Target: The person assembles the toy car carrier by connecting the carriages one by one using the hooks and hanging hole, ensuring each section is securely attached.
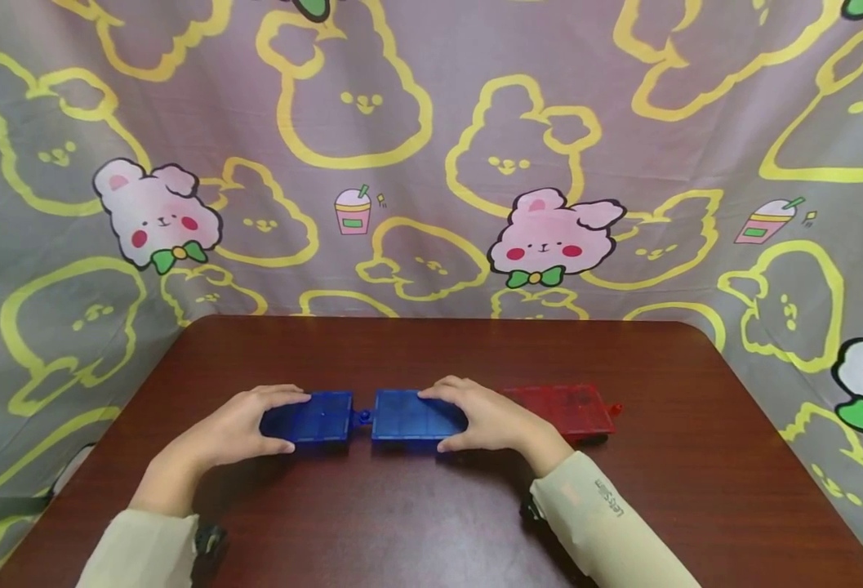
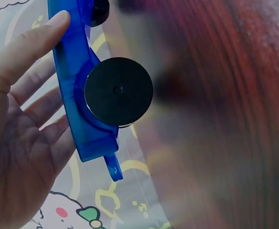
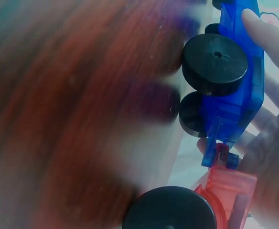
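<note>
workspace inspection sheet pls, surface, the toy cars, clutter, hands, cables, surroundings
surface: dark red-brown table, glossy.
job's things: left blue car and right blue car end to end, black wheels; red car hooked behind the right blue one.
clutter: nothing seen.
grippers: left hand grips the left blue car; right hand grips the right blue car.
cables: nothing seen.
surroundings: bunny-print cloth behind and beside the table.

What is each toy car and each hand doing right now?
left blue car: flat on the table, held by the left hand, hitch pointing at the other blue car.
right blue car: on the table, under the right hand, close to the left one.
red car: on the table, hooked behind the right blue car.
left hand: gripping.
right hand: gripping.
</note>
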Available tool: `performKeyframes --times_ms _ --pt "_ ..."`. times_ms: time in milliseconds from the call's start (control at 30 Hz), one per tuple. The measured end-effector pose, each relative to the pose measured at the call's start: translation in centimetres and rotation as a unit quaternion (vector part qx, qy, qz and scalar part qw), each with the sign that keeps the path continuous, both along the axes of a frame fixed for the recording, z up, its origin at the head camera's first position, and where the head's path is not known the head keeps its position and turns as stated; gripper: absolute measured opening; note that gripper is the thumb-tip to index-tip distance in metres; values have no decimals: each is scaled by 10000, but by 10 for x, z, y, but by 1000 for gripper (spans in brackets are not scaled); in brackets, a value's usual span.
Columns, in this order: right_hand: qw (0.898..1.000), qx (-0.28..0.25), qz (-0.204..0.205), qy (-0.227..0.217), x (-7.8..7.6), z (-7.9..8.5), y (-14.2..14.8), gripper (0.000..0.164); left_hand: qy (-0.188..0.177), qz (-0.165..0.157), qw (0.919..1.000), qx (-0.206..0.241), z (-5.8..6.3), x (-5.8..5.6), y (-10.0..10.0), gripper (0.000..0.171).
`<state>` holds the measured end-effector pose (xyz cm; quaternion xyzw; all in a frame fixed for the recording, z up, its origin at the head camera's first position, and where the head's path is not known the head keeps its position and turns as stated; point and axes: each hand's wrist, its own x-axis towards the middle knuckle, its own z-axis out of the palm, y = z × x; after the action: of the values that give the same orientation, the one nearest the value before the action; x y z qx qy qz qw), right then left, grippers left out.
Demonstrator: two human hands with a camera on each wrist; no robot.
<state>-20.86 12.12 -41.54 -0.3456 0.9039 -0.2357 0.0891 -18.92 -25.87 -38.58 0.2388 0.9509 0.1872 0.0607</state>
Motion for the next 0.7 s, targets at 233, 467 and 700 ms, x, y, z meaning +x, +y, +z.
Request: performKeyframes --times_ms 233,467,700 --pt "9999 27 21 -151 -2 1 5 73 -57 -33 10000 -16 -4 -8 2 66" --pt "9997 23 14 -254 -4 2 8 73 -170 -14 9999 -15 -5 -13 3 66" --pt "9994 -151 -5 -303 -2 7 11 71 -177 -3 9998 64 -8 -14 3 66"
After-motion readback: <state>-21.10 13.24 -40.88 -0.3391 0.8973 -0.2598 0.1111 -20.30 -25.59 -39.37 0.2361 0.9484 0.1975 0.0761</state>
